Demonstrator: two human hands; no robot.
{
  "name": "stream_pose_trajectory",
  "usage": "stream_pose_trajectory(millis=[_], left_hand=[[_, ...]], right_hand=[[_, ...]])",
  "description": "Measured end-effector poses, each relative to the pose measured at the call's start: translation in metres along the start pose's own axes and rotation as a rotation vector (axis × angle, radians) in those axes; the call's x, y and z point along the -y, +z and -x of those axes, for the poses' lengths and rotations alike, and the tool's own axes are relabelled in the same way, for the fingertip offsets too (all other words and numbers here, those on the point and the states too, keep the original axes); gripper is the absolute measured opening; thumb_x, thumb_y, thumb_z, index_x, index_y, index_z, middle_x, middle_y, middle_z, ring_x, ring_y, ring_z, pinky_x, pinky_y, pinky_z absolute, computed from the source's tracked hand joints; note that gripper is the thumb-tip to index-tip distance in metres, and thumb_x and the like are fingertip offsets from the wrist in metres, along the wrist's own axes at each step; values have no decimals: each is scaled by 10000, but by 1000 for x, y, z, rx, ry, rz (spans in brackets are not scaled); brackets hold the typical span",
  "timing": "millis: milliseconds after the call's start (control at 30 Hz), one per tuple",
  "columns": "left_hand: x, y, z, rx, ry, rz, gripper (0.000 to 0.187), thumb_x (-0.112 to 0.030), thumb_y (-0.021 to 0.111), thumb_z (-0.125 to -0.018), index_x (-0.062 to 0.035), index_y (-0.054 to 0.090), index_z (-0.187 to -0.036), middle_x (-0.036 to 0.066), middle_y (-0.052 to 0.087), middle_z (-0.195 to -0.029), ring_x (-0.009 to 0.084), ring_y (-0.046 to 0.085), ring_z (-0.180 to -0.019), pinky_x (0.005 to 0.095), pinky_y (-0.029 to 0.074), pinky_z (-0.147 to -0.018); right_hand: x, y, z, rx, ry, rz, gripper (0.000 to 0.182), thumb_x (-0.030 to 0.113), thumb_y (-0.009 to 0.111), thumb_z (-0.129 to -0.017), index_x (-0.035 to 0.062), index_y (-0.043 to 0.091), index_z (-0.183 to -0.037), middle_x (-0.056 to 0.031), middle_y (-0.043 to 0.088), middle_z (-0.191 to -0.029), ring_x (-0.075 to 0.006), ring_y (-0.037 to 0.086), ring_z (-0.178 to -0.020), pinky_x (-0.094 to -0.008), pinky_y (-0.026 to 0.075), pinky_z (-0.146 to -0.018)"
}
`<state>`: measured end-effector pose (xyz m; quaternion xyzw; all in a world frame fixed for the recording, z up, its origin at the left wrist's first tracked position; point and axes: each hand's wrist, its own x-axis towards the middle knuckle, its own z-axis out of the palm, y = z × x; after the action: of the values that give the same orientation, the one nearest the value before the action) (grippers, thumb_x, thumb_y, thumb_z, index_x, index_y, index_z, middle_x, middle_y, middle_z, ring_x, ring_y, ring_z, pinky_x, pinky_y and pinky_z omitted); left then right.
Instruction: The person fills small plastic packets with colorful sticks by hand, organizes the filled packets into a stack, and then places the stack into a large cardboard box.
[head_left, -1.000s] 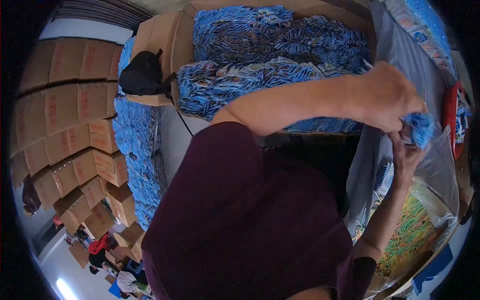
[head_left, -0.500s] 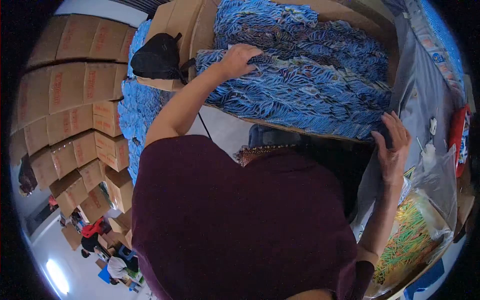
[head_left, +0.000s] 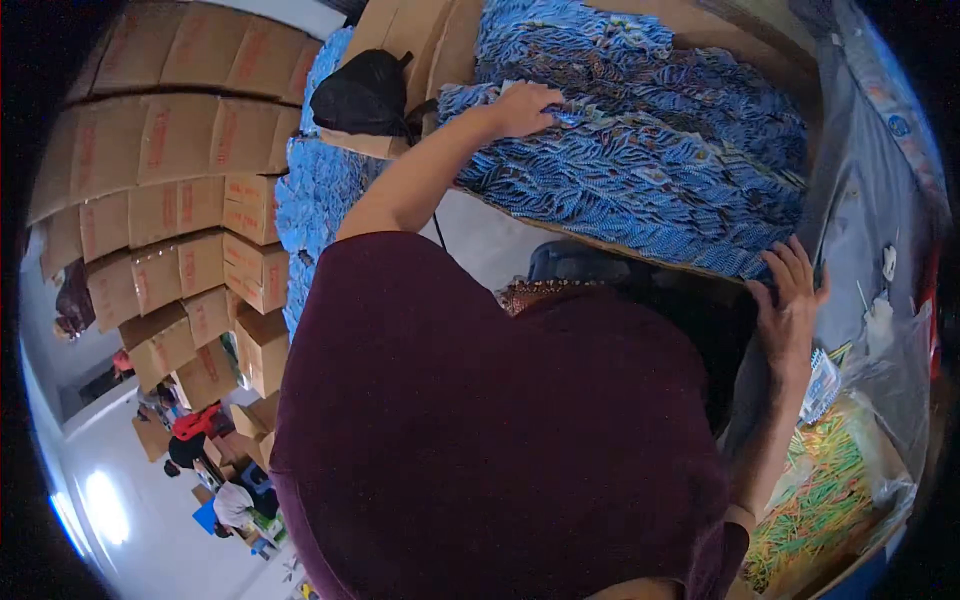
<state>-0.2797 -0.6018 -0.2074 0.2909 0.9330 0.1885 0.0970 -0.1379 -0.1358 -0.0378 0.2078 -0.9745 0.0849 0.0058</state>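
Note:
A big heap of blue packets (head_left: 640, 170) fills an open cardboard box (head_left: 400, 40) in front of me. My left hand (head_left: 525, 105) reaches across to the heap's far left end, its fingers curled into the packets there. At the near right corner of the heap, my right hand (head_left: 790, 300) presses against the edge with fingers spread and nothing in it. My maroon shirt (head_left: 500, 430) hides the space below my arms.
A black bag (head_left: 365, 95) lies on the box flap. More blue packets (head_left: 315, 200) are piled at the left beside stacked cartons (head_left: 170, 200). A clear bag of yellow-green items (head_left: 820, 490) sits at lower right on grey sheeting (head_left: 880, 170). People work far off at lower left (head_left: 200, 450).
A second ago both hands held a small bundle of blue packets at the right. My left hand then reached over to the heap's left end and my right hand opened at its right edge.

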Motion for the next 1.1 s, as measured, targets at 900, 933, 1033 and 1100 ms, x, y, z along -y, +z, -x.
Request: stream_pose_trajectory(millis=[900, 933, 1033, 1100], left_hand=[[-52, -30, -77, 756, -591, 485, 783, -594, 368, -996, -53, 230, -1545, 135, 306, -1567, 231, 316, -1424, 351, 253, -1161], [-41, -26, -77, 776, -551, 460, 783, -594, 368, -996, -53, 230, -1545, 135, 306, -1567, 231, 316, -1424, 351, 253, -1161], [-48, -43, -80, 620, -458, 43, 745, -563, 510, -931, -117, 354, -1507, 181, 343, -1543, 328, 282, -1444, 414, 222, -1177], [-174, -88, -95, 508, -494, -579, 787, -528, 517, -952, -64, 262, -1534, 195, 316, -1552, 354, 309, -1426, 409, 237, -1175]], right_hand=[[29, -57, 116, -212, 218, -91, 328, 131, 728, -772, 79, 634, -1082, -132, 591, -1214, -306, 492, -1268, -565, 290, -1065], [30, -58, 126, -233, 210, -91, 326, 139, 729, -774, 82, 636, -1081, -131, 592, -1214, -304, 492, -1269, -566, 289, -1065], [33, -66, 162, -255, 295, -33, 309, 170, 742, -761, 87, 650, -1044, -131, 601, -1190, -296, 500, -1253, -566, 305, -1053], [36, -72, 184, -242, 372, 0, 311, 193, 748, -757, 96, 661, -1039, -128, 611, -1180, -282, 506, -1241, -563, 313, -1049]])
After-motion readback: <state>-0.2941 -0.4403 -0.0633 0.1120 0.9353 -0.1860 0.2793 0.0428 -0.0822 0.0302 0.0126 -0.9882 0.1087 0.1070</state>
